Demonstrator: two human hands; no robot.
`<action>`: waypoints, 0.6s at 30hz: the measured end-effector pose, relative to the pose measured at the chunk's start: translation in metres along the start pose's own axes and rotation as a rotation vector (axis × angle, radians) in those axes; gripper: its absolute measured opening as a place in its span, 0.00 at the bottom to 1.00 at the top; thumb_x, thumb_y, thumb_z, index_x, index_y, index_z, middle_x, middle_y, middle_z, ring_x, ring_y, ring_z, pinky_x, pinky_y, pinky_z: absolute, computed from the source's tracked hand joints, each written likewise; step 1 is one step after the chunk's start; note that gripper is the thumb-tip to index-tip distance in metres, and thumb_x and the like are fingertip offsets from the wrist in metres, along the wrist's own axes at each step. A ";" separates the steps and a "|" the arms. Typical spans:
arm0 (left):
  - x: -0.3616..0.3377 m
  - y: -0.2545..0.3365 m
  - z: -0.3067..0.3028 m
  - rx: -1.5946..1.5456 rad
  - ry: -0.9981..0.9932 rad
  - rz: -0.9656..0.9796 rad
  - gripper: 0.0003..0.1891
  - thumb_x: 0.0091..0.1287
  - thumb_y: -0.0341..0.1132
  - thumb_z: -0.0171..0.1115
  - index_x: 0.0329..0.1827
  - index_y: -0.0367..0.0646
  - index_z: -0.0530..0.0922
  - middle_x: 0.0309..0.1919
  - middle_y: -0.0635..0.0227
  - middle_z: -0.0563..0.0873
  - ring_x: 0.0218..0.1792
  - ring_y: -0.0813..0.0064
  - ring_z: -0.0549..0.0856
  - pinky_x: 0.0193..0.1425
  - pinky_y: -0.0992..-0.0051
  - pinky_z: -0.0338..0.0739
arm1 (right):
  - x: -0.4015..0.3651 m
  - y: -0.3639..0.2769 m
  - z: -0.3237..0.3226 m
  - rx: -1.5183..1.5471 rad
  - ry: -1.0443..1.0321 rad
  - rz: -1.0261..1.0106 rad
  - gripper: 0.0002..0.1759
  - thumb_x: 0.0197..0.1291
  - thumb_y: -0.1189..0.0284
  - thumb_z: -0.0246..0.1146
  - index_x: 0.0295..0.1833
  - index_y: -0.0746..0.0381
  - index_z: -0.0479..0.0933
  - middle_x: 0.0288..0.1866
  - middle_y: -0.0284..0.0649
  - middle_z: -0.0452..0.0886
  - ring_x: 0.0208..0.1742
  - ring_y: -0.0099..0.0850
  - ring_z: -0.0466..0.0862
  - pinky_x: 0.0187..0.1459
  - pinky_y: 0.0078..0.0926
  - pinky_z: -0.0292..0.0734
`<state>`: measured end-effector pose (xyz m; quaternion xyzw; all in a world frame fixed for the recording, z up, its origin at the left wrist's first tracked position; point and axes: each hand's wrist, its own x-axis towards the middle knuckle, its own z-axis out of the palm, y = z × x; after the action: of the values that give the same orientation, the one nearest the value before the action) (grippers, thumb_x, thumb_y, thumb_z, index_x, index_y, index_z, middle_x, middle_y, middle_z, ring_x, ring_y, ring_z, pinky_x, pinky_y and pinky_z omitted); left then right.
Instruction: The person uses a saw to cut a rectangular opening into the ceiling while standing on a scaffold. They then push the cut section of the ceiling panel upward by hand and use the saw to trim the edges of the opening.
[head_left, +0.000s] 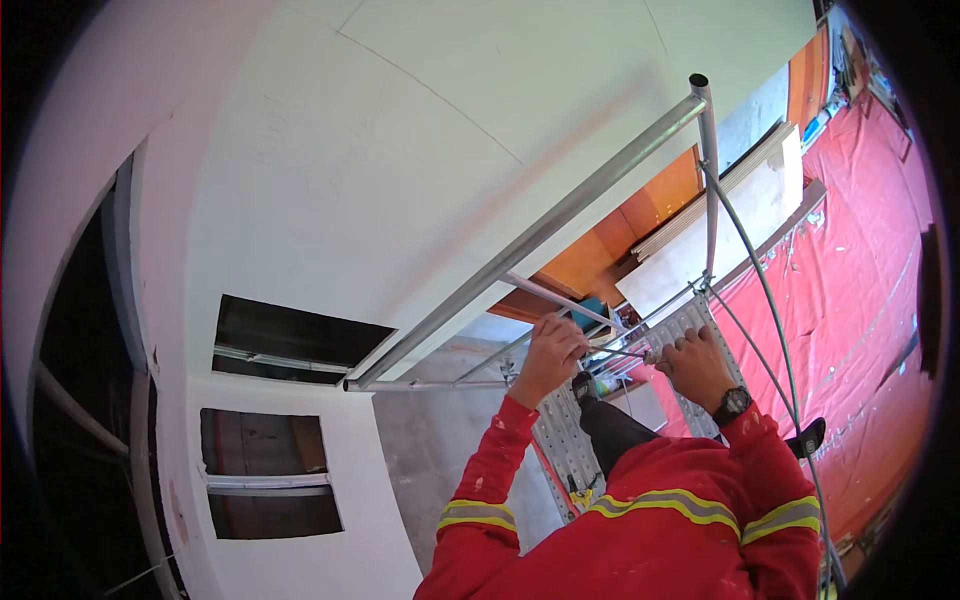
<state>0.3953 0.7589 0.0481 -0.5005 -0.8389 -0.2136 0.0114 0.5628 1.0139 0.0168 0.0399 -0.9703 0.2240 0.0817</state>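
My left hand (556, 352) is closed, fingers pressed together near the far end of a thin dark shaft; what it pinches is too small to tell. The fingers of my right hand (700, 370) close round the light handle of a slim tool (625, 352), whose shaft points left toward my left hand. Both hands are above a perforated metal scaffold platform (570, 440), inside a grey tubular frame (540, 235). A dark watch sits on my right wrist.
A white wall panel (300, 210) with rectangular openings (270, 445) fills the left and top. Hoses or cables (765, 280) hang from the frame at right. Below lie stacked boards (720, 220) and a red floor sheet (860, 240). My dark shoes are on or near the platform.
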 end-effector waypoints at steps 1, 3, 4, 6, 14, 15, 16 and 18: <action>0.012 -0.001 -0.010 0.013 0.067 0.032 0.07 0.63 0.33 0.67 0.43 0.46 0.82 0.50 0.64 0.84 0.59 0.59 0.78 0.70 0.53 0.61 | 0.000 0.000 0.002 0.026 0.008 0.013 0.13 0.64 0.61 0.62 0.37 0.59 0.80 0.32 0.43 0.82 0.40 0.41 0.81 0.53 0.43 0.67; 0.032 -0.011 -0.029 0.091 0.240 0.014 0.13 0.64 0.35 0.66 0.51 0.45 0.81 0.60 0.57 0.79 0.66 0.52 0.73 0.72 0.52 0.61 | -0.001 0.001 0.004 0.074 0.025 0.043 0.13 0.65 0.61 0.61 0.39 0.60 0.80 0.32 0.44 0.82 0.40 0.44 0.81 0.51 0.43 0.68; 0.041 -0.020 -0.039 0.155 0.348 -0.032 0.17 0.65 0.35 0.66 0.56 0.44 0.80 0.65 0.53 0.76 0.69 0.49 0.70 0.73 0.52 0.60 | 0.001 0.002 0.001 0.148 0.009 0.096 0.13 0.65 0.62 0.61 0.41 0.62 0.79 0.33 0.46 0.82 0.41 0.46 0.81 0.50 0.44 0.69; 0.060 -0.050 -0.053 0.157 0.538 -0.146 0.17 0.70 0.35 0.60 0.59 0.36 0.78 0.68 0.50 0.72 0.71 0.50 0.68 0.74 0.54 0.61 | 0.001 0.002 -0.012 0.301 -0.030 0.197 0.13 0.66 0.64 0.60 0.45 0.64 0.78 0.36 0.50 0.83 0.43 0.50 0.82 0.49 0.47 0.71; 0.095 -0.172 -0.026 0.336 0.042 -0.992 0.26 0.75 0.54 0.45 0.48 0.42 0.85 0.46 0.46 0.87 0.51 0.44 0.84 0.57 0.47 0.75 | -0.009 -0.001 -0.025 0.716 0.150 0.439 0.20 0.71 0.73 0.55 0.65 0.68 0.69 0.35 0.50 0.82 0.34 0.45 0.83 0.36 0.38 0.75; 0.098 -0.172 -0.020 0.352 0.204 -0.952 0.30 0.73 0.59 0.40 0.43 0.47 0.88 0.41 0.48 0.88 0.47 0.42 0.86 0.54 0.47 0.77 | -0.010 -0.004 -0.031 0.782 0.124 0.536 0.20 0.71 0.72 0.55 0.65 0.68 0.69 0.31 0.48 0.81 0.31 0.41 0.81 0.34 0.36 0.74; 0.100 -0.174 -0.017 0.377 0.181 -0.983 0.29 0.73 0.58 0.41 0.43 0.48 0.88 0.42 0.48 0.88 0.48 0.42 0.86 0.54 0.47 0.77 | -0.011 -0.006 -0.034 0.845 0.098 0.632 0.21 0.71 0.71 0.56 0.65 0.67 0.70 0.28 0.46 0.80 0.27 0.38 0.80 0.33 0.35 0.74; 0.108 -0.180 -0.022 0.418 0.144 -1.043 0.27 0.72 0.56 0.44 0.43 0.49 0.88 0.44 0.49 0.88 0.48 0.43 0.86 0.55 0.47 0.77 | -0.018 -0.004 -0.026 0.939 0.066 0.728 0.21 0.71 0.70 0.56 0.65 0.67 0.70 0.27 0.40 0.77 0.27 0.27 0.76 0.30 0.28 0.71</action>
<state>0.1853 0.7677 0.0312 0.0090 -0.9967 -0.0542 0.0605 0.5841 1.0226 0.0379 -0.2706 -0.7156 0.6439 0.0033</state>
